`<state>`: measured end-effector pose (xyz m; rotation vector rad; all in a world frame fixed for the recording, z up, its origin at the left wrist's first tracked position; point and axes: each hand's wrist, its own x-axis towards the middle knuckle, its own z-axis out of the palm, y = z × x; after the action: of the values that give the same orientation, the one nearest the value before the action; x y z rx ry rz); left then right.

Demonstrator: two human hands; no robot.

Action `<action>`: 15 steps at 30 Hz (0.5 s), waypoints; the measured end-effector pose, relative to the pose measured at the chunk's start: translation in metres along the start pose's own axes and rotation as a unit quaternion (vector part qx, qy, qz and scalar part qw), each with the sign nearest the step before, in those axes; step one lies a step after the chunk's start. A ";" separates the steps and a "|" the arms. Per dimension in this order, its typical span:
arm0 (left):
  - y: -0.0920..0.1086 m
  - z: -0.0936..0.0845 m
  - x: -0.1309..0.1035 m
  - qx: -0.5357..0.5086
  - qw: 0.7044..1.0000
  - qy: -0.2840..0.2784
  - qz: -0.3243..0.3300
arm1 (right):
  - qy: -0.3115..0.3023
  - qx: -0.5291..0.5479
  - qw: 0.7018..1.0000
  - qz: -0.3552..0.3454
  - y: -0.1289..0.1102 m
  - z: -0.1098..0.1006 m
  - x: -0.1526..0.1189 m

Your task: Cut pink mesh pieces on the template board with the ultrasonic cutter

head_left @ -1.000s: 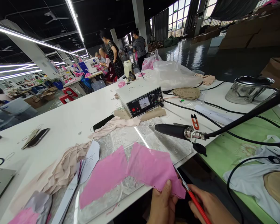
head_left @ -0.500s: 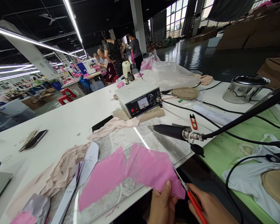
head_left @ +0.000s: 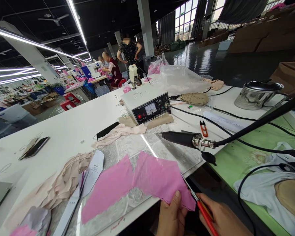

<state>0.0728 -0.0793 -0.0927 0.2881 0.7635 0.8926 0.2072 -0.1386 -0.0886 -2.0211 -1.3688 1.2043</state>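
Note:
Pink fabric [head_left: 159, 175] lies spread over a grey marble-patterned board [head_left: 137, 196], its right end reaching past the table edge. My left hand [head_left: 172, 213] pinches the fabric's lower edge, thumb on top. In my right hand [head_left: 221, 213] are what look like scissors [head_left: 206, 216], with red and yellow handles and a thin metal blade lying along the fabric's right edge. Fingers hide part of the handles. Left of the pink piece are white paper patterns [head_left: 94, 170] and a pile of beige fabric strips [head_left: 66, 177].
Behind the board stands a control box with a dial [head_left: 149, 108]. A black handheld tool [head_left: 179, 137] on a cable lies nearer, beside orange thread snips [head_left: 203, 128]. A glass pot [head_left: 258, 95] stands right; a phone [head_left: 38, 147] lies left. People work at machines beyond.
My hands, the scissors and the pink fabric have barely moved. In the background, the standing person in dark patterned clothes has turned and shifted right, now covering most of the person behind.

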 end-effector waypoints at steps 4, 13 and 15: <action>-0.001 -0.004 0.003 0.008 1.000 0.000 -0.007 | 0.002 0.010 1.000 -0.005 0.001 -0.001 0.000; 0.003 0.001 -0.001 0.021 0.999 -0.019 -0.017 | -0.018 0.080 0.996 0.034 0.000 0.005 0.001; 0.004 0.001 0.000 0.026 0.999 -0.011 -0.023 | -0.038 0.104 0.992 0.063 -0.002 0.004 0.002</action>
<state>0.0713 -0.0774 -0.0899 0.3243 0.7719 0.8252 0.2032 -0.1368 -0.0905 -1.9553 -1.1116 1.4283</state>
